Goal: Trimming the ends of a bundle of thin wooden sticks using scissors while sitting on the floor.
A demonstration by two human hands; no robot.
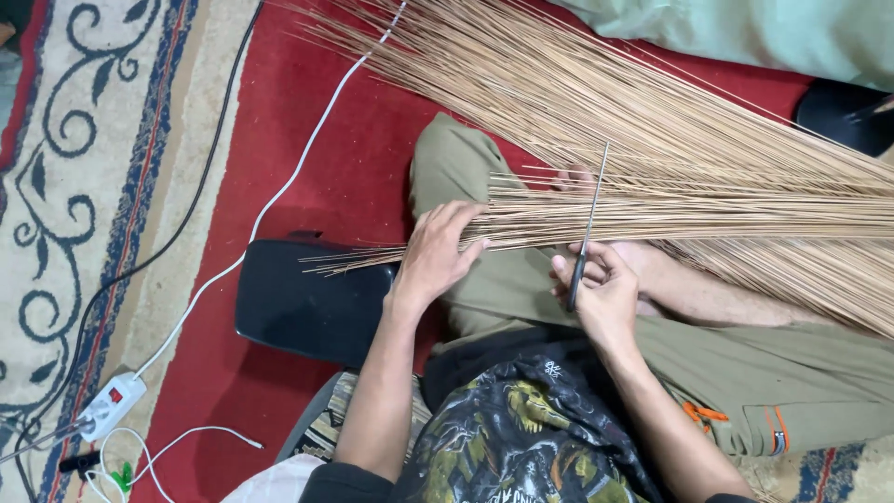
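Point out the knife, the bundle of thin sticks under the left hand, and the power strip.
knife [589, 210], head view, middle of the blade.
bundle of thin sticks [540, 219], head view, its middle over the knee.
power strip [112, 403], head view, white casing.

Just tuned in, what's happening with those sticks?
A person sits on a red carpet with a small bundle of sticks across the lap. The left hand presses on the bundle's ends. The right hand holds a thin blade upright against it. A large fan of sticks lies beyond, and a black case sits beside the knee.
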